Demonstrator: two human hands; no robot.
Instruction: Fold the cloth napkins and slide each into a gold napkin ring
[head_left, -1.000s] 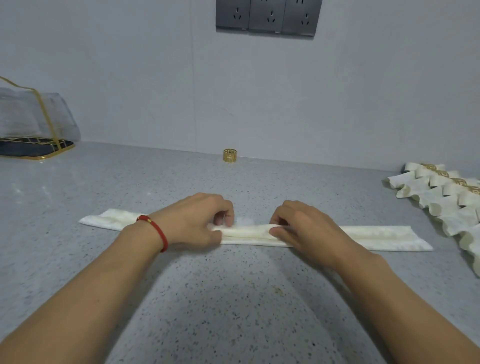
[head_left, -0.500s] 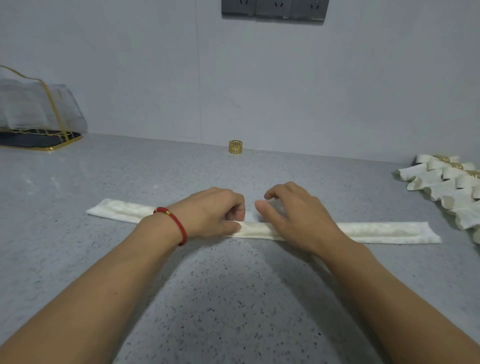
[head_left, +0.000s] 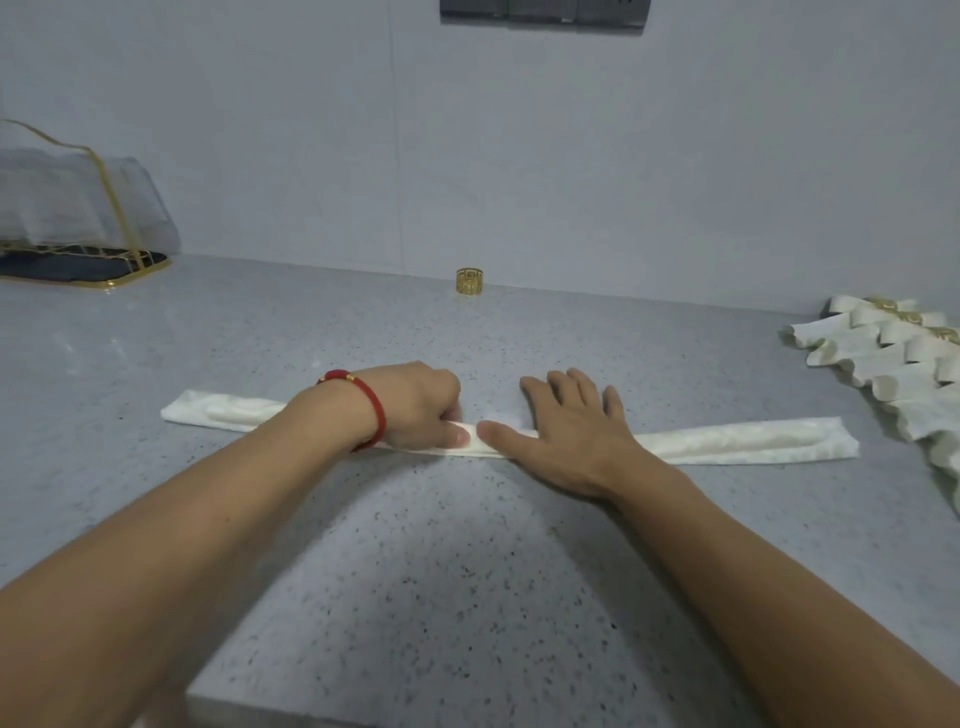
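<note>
**My two hands on the long napkin**

My left hand is curled up on the middle of the napkin. My thumb lies flat on the cloth and my fingers are bent down over its far edge, so I am pinching the napkin there. I wear a red bracelet on that wrist.

My right hand is just beside it, to the right. This hand is flat and spread wide. My fingers point up toward the wall, and my palm presses down on the cloth. My right thumb points left and almost touches my left thumb.

The napkin is white and folded into a long thin strip. It lies flat on the gray speckled counter, across the middle of the picture. One end sticks out to the left of my left arm. The other end sticks out far to the right.

The gold napkin ring stands at the back of the counter, close to the wall. It is well apart from my hands, up above them in the picture.

At the right edge of the picture lies a pile of finished napkins. They are rolled, and some gold rings show on them.

In the upper left there is a gold wire rack with a dark base. Something pale and see-through sits in it, but I cannot tell what it is.

At the top of the picture, dark wall sockets hang on the wall.
</note>
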